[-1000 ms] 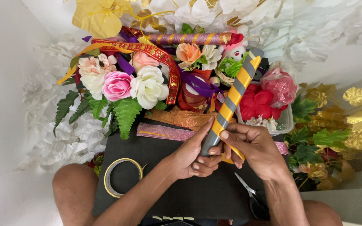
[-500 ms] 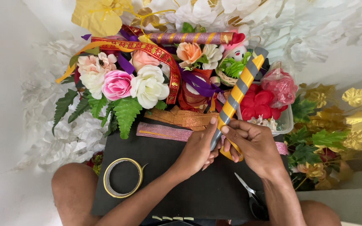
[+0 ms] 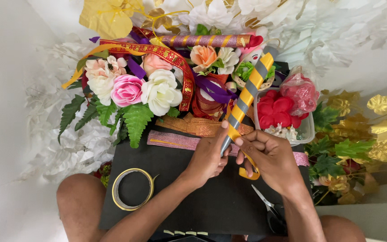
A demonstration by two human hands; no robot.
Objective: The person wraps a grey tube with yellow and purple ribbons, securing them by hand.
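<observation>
- Above a black board (image 3: pixel 175 210) laid across the person's lap, two bare hands work a grey stick (image 3: pixel 247 96) spirally wrapped in yellow ribbon (image 3: pixel 248 170).
- Left hand (image 3: pixel 209 157) is closed around the stick's lower end, thumb up along the shaft; the stick slants up and away from the board toward the flowers beyond it.
- Right hand (image 3: pixel 272 161) pinches the loose ribbon tail, which curls under the fingers just above the board's far right part.
- Stick looks light and rigid (likely a tube or rod), best held low on the bare grey; the ribbon appears thin, glossy and apt to slip or unwind unless kept taut.
- On the board's near left lies a roll of tape (image 3: pixel 133 188); scissors (image 3: pixel 269 210) rest at its near right.
- Beyond the board's far edge: a pink glitter strip (image 3: pixel 171 140), artificial flowers (image 3: pixel 128 89), and a clear tub of red blooms (image 3: pixel 276 112).
</observation>
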